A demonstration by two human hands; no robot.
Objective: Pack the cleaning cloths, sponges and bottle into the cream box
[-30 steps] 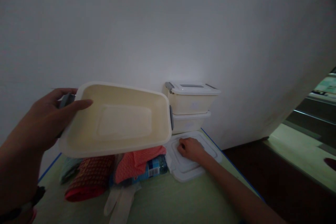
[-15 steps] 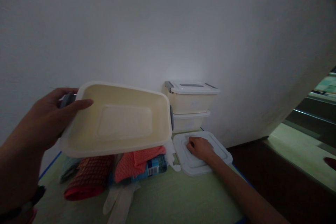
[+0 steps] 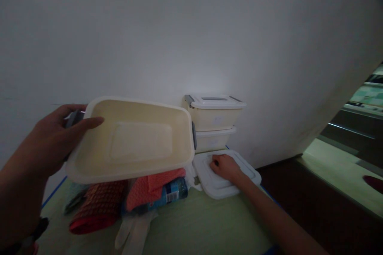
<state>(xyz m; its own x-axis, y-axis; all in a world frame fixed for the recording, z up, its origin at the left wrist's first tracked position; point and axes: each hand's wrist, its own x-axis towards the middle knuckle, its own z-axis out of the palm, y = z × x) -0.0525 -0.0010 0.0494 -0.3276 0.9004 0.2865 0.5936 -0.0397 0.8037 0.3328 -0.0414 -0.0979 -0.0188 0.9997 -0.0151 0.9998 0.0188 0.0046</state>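
My left hand (image 3: 60, 135) grips the left end of a cream storage box (image 3: 140, 141), thumb over the rim by the grey latch. The box is tilted so its bare inside faces me. On the table, my right hand (image 3: 226, 166) rests with curled fingers on a white lid (image 3: 220, 189); whether anything is inside the curl I cannot make out. Below the raised box lie a red checked rolled cloth (image 3: 97, 207), a coral cloth (image 3: 152, 187), a blue package with a barcode (image 3: 173, 191) and pale gloves (image 3: 134, 229).
Two lidded cream boxes, an upper box (image 3: 215, 117) on a lower box (image 3: 214, 139), stand against the white wall (image 3: 191, 28). The green table top (image 3: 197, 223) has blue tape along its edges. Dark floor (image 3: 293, 195) lies to the right.
The view has shifted slightly, so most things sit a little further left. Both hands keep their places on the box and the lid.
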